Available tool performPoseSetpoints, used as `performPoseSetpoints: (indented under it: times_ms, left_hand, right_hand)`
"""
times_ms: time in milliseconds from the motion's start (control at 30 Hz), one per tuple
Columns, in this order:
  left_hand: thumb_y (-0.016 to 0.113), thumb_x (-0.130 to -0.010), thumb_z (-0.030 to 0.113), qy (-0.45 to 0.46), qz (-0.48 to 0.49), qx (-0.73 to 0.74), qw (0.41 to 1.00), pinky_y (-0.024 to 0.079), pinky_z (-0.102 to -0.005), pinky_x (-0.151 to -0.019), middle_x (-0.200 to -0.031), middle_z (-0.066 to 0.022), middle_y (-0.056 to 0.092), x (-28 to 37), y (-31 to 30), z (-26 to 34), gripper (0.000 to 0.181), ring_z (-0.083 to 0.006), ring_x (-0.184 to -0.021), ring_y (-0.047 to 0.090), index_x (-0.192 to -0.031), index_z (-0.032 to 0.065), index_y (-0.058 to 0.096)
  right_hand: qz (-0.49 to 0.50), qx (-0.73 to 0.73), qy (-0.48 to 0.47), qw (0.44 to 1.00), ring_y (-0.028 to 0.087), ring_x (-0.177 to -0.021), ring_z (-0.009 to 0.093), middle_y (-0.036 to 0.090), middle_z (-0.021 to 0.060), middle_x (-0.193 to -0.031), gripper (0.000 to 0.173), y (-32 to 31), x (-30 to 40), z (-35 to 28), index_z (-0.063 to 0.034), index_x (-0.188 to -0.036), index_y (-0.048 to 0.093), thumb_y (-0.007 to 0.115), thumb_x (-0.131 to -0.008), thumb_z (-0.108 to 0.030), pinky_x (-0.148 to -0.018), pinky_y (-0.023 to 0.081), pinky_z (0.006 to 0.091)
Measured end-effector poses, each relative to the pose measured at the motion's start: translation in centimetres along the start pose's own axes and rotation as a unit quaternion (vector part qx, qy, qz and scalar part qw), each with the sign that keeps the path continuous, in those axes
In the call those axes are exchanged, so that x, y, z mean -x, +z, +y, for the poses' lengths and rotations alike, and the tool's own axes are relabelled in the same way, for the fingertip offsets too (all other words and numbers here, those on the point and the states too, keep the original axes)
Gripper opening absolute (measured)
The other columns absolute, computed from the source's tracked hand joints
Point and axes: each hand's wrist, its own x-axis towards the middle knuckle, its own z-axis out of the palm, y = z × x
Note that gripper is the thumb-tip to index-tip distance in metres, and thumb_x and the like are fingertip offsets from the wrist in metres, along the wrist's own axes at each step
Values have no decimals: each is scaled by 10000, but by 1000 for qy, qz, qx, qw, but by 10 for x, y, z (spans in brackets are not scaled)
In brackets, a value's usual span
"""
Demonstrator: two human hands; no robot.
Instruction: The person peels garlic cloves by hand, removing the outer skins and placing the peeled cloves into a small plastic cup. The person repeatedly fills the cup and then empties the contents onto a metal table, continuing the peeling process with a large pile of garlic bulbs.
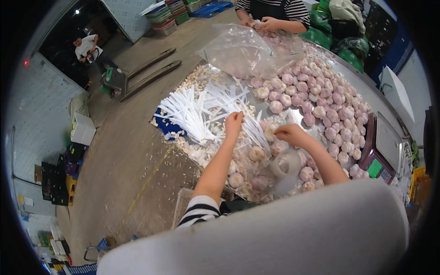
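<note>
My left hand (234, 123) is over the white flat ties (189, 111), its fingers pinched together; whether a tie is between them cannot be told. My right hand (289, 134) is bent with its fingertips close together, above garlic bulbs beside a roll of clear film or tape (286, 163). What it may hold is too small to tell. Loose garlic bulbs (256, 153) lie below and between the hands. A large heap of pinkish garlic bulbs (331, 103) covers the right part of the metal table. Clear plastic bags (240, 51) lie across its far side.
A scale (386, 144) stands at the table's right edge. Across the table, a co-worker's hands (270, 24) handle something pale. Garlic scraps (199, 77) litter the left edge. A pallet truck (137, 77) and another person (87, 50) are on the floor at left. A pale curved surface (257, 233) blocks the near view.
</note>
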Motion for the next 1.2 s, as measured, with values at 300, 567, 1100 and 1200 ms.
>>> performPoseSetpoints:
  times_ms: [300, 567, 1100, 1200]
  left_hand:
    - [485, -900, 214, -38, -33, 253, 966, 251, -169, -405, -585, 24, 484, 25, -55, 29, 245, -20, -446, 345, -798, 17, 588]
    - [501, -879, 133, -226, -301, 579, 723, 230, -174, -387, -578, 35, 414, -12, -4, 98, 244, -30, -414, 286, -1033, -54, 516]
    - [539, -848, 71, -42, -209, 499, 840, 468, -254, -603, -867, -77, 600, 86, 8, 175, 70, -119, -692, 560, -912, 46, 552]
    - [598, -808, 95, 36, -234, 331, 913, 453, -273, -674, -867, -54, 588, 114, 15, 157, 97, -122, -733, 547, -880, 33, 576]
  right_hand:
    - [46, 132, 86, 986, 594, -711, 253, 610, 111, -725, 245, 41, -135, 28, -73, -792, 628, 648, -701, -300, -614, 456, 380]
    - [67, -144, 87, 983, 552, -548, 78, 621, 37, -655, 114, -16, -46, -74, -2, -790, 622, 621, -766, -113, -482, 430, 236]
    - [307, -178, 162, 921, 494, -617, 65, 545, -12, -691, 82, -43, 262, -3, -4, -811, 581, 558, -804, -82, -564, 384, 209]
    - [451, -141, 113, 874, 423, -566, 49, 465, -34, -679, 70, -67, 294, -16, -31, -785, 519, 526, -830, -85, -532, 351, 196]
